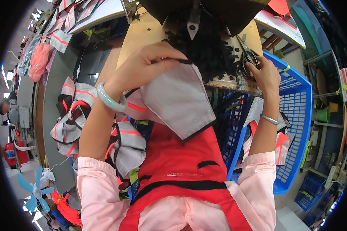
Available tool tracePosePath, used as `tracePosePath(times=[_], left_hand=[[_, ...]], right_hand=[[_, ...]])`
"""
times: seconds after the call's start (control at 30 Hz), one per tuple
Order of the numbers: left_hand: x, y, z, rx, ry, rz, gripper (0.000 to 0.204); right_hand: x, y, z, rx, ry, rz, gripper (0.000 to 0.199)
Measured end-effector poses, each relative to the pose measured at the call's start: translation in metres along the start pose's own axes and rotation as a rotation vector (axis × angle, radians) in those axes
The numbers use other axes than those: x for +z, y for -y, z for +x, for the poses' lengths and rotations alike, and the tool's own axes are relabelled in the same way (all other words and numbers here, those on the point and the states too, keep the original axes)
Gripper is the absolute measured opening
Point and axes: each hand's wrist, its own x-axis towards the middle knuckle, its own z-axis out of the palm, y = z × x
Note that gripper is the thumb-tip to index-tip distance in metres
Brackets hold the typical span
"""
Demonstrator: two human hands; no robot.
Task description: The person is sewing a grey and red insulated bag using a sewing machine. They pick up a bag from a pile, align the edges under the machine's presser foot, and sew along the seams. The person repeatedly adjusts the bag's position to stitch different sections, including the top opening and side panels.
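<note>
My left hand (148,64) is closed on the upper edge of a grey fabric piece (177,101) with black binding. The piece hangs tilted over my red apron (177,158), and a pink-orange stripe shows on the fabric beside it. My right hand (267,75) is at the right side of the wooden table, its thumb and fingers closed round the black handles of a pair of scissors (248,54). The scissor blades point away from me, lying over the table. Black scraps (200,61) cover the tabletop between my hands.
A dark machine part with a pointed metal tip (193,27) hangs over the table's far side. To the right stands a blue plastic basket (302,115) holding striped grey pieces. More striped pieces (75,115) are heaped on the left. A blue fan (36,190) is at the lower left.
</note>
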Motion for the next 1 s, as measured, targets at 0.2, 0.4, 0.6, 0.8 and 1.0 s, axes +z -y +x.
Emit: tracePosePath(times=[0.2, 0.4, 0.6, 0.8, 1.0], left_hand=[[0.02, -0.011, -0.009, -0.032, 0.197, 0.002, 0.02], [0.064, -0.025, 0.006, 0.043, 0.379, 0.107, 0.021], [0.093, -0.02, -0.05, -0.013, -0.017, -0.058, 0.023], [0.107, -0.03, -0.165, -0.241, -0.289, 0.574, 0.032], [0.093, -0.078, -0.152, -0.157, -0.469, 0.114, 0.014]], right_hand=[[-0.034, 0.07, -0.101, -0.823, 0.051, 0.434, 0.015], [0.025, 0.162, -0.166, -1.012, 0.09, -0.066, 0.034], [0.025, 0.142, -0.16, -1.069, 0.076, 0.214, 0.031], [-0.002, 0.104, -0.149, -0.785, 0.429, 0.709, 0.014], [-0.05, 0.084, -0.136, -0.871, 0.459, 0.875, 0.015]])
